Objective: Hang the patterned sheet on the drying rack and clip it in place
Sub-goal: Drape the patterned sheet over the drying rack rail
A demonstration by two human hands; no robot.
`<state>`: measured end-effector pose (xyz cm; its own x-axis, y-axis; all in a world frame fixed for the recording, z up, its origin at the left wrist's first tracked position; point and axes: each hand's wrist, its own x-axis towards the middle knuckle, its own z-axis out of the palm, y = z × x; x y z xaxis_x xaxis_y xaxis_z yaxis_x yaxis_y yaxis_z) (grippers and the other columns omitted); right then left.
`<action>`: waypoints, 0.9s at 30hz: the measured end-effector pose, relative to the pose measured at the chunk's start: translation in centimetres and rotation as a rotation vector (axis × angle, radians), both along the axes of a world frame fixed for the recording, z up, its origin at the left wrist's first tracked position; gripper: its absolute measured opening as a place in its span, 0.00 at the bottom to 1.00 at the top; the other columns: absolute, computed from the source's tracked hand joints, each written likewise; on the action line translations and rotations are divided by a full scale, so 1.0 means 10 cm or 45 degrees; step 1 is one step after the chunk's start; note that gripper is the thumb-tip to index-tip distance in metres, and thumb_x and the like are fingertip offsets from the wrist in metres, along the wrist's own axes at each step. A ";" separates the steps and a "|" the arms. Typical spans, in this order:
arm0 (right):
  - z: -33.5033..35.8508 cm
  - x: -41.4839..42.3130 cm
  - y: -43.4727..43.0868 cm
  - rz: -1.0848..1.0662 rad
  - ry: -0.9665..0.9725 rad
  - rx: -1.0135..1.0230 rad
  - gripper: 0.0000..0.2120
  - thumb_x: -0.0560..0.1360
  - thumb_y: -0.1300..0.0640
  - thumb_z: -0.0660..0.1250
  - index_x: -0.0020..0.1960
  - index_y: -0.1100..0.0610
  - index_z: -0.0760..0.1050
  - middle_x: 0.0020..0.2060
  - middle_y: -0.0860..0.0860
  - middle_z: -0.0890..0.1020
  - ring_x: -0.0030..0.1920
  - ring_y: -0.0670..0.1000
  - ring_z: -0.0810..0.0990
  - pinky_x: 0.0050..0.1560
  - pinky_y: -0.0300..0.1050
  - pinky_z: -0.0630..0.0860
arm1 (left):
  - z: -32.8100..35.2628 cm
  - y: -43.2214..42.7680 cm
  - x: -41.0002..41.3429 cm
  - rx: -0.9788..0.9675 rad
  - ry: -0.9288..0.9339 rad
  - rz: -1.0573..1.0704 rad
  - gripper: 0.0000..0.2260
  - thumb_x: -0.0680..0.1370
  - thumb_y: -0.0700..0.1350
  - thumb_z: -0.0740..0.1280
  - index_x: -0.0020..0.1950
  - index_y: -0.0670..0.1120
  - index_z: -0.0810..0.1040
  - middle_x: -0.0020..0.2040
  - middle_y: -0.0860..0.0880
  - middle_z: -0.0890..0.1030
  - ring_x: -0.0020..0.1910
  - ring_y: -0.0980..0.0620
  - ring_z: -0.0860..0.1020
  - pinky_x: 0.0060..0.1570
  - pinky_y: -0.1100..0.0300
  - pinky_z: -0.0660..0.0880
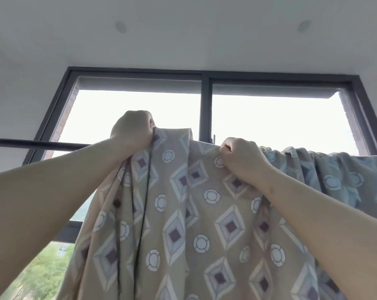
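While both hands, left (132, 128) and right (240, 155), pinch the patterned sheet (183, 213) top edge, bare rail (38, 144) extends leftward.

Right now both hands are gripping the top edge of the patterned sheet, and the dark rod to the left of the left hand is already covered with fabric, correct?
Not quite. In the head view the left hand and right hand do grip the top edge of the patterned sheet, but the dark rod left of the left hand is bare. Fabric lies over it only to the right.
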<state>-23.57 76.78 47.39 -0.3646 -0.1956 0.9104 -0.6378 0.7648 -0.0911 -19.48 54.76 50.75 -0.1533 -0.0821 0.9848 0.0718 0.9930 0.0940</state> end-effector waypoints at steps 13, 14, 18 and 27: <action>-0.03 -0.09 -0.13 -0.041 0.000 -0.049 0.10 0.78 0.55 0.55 0.50 0.52 0.74 0.43 0.49 0.80 0.53 0.54 0.73 0.48 0.47 0.66 | -0.16 -0.28 0.10 -0.002 -0.512 -0.042 0.12 0.80 0.48 0.61 0.61 0.48 0.77 0.60 0.50 0.78 0.61 0.48 0.74 0.61 0.55 0.67; -0.05 -0.07 -0.18 -0.024 0.005 -0.004 0.10 0.78 0.53 0.55 0.53 0.50 0.75 0.45 0.48 0.80 0.55 0.53 0.72 0.49 0.47 0.64 | -0.19 -0.24 0.12 -0.032 -0.565 -0.120 0.13 0.80 0.49 0.61 0.60 0.46 0.78 0.59 0.48 0.79 0.59 0.48 0.75 0.58 0.57 0.69; -0.08 -0.08 -0.32 0.023 0.091 -0.047 0.09 0.79 0.52 0.57 0.52 0.50 0.75 0.47 0.47 0.82 0.58 0.51 0.73 0.47 0.46 0.61 | -0.25 -0.31 0.15 -0.016 -0.441 -0.153 0.11 0.79 0.46 0.63 0.55 0.44 0.82 0.53 0.47 0.82 0.52 0.50 0.78 0.52 0.59 0.71; -0.11 -0.05 -0.38 -0.173 0.287 -0.052 0.07 0.79 0.57 0.53 0.45 0.53 0.69 0.40 0.50 0.79 0.52 0.54 0.72 0.52 0.51 0.60 | -0.34 -0.26 0.09 -0.155 -0.227 0.279 0.11 0.77 0.36 0.56 0.52 0.44 0.76 0.49 0.46 0.80 0.46 0.45 0.75 0.31 0.63 0.61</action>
